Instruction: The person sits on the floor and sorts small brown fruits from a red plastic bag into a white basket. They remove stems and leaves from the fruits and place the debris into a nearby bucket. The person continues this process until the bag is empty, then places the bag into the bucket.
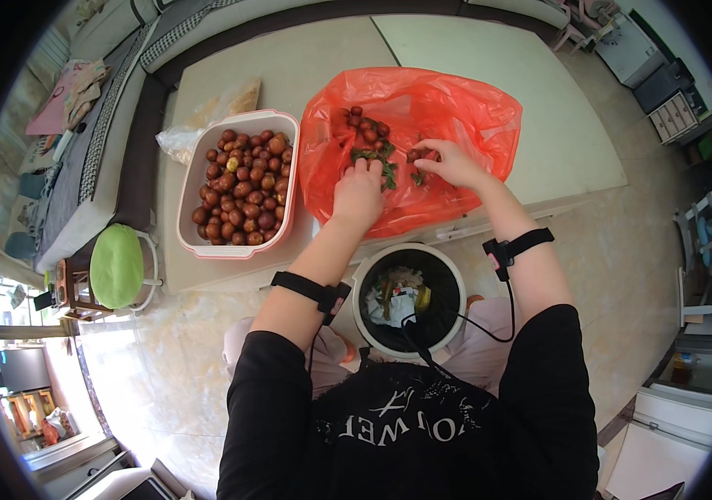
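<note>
An open red plastic bag [462, 119] lies spread on the table, with several round reddish-brown fruits [368, 128] and green leaves [388, 175] inside. My left hand [359, 190] reaches into the bag at the leaves, its fingertips partly hidden; whether it grips anything cannot be told. At the bag's right part, my right hand [451, 164] has thumb and fingers around a reddish-brown fruit [414, 155]. Left of the bag stands a white and pink plastic basin [293, 181] holding many such fruits, one with a yellow patch.
A round waste bin [363, 312] with rubbish in it stands between my knees, below the edge of the table [556, 144]. Behind the basin lies a clear plastic bag [181, 140]. A stool with a green seat [116, 265] is at the left, beside a sofa [137, 137].
</note>
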The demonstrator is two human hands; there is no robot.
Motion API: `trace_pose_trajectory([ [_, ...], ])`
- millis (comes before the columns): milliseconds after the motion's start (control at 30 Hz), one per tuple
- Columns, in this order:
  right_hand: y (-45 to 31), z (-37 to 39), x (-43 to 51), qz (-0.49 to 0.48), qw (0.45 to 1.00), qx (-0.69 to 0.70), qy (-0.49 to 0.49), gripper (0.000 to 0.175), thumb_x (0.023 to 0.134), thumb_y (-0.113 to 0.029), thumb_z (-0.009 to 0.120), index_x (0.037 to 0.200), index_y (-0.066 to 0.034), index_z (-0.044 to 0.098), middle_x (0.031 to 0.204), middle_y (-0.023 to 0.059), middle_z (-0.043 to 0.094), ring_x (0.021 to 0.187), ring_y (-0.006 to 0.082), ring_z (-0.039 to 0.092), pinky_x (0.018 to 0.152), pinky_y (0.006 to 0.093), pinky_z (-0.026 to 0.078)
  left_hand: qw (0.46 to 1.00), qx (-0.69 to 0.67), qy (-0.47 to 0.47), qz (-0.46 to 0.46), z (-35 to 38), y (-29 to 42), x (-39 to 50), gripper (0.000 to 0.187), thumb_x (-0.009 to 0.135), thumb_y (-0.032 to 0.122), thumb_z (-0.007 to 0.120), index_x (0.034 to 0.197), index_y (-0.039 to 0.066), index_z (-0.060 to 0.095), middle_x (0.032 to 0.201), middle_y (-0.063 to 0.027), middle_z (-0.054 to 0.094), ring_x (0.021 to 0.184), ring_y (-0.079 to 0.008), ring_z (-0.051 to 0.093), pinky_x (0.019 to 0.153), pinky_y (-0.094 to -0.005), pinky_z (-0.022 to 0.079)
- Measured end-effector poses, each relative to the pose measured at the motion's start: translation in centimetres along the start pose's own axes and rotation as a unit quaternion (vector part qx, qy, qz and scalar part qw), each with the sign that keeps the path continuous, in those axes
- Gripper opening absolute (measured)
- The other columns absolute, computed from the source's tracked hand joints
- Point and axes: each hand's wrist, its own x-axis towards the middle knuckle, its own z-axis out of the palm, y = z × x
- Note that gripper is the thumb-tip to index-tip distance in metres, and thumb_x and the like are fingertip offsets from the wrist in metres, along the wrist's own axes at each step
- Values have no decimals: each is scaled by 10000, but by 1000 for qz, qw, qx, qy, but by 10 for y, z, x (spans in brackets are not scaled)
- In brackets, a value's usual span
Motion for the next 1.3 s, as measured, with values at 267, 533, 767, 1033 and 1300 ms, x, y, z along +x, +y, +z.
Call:
trace_pose_trajectory([
  [267,-25,-16,-19,39,962,255,-91,274,931,-179,512,1165,-38,531,994,33,607,717,65,464,642,211,398,921,-367,62,-116,1,-18,12,219,826,130,558,1021,34,535,911,-109,590,701,-221,598,608,-348,493],
  [533,-30,-11,-27,49,886,449,-102,298,959,-161,440,1223,-25,454,1026,53,561,629,64,378,579,173,343,628,-724,-15,-287,-16,-29,20,208,915,240,472,1008,78,566,798,3,582,608,-81,525,506,-201,391],
  [767,-33,-13,-25,40,856,503,-115,229,934,-204,397,1058,-45,504,919,91,588,581,89,402,535,214,354,645,-711,-6,-281,-17,-27,13,311,953,366,446,923,72,544,665,19,490,534,-81,458,443,-195,330],
  [1033,-60,-3,-17,84,905,372,-187,300,919,-257,409,918,-19,592,709,44,569,503,68,373,476,216,325,617,-721,15,-314,-20,-35,11,303,942,367,476,810,95,501,626,21,467,522,-88,453,434,-209,313],
  [1300,-68,7,-16,23,994,18,-106,267,846,-285,609,815,-24,658,712,40,630,592,97,512,565,252,422,652,-682,63,-325,-14,-44,10,287,917,362,526,818,93,548,703,7,581,526,-80,490,453,-212,351],
])
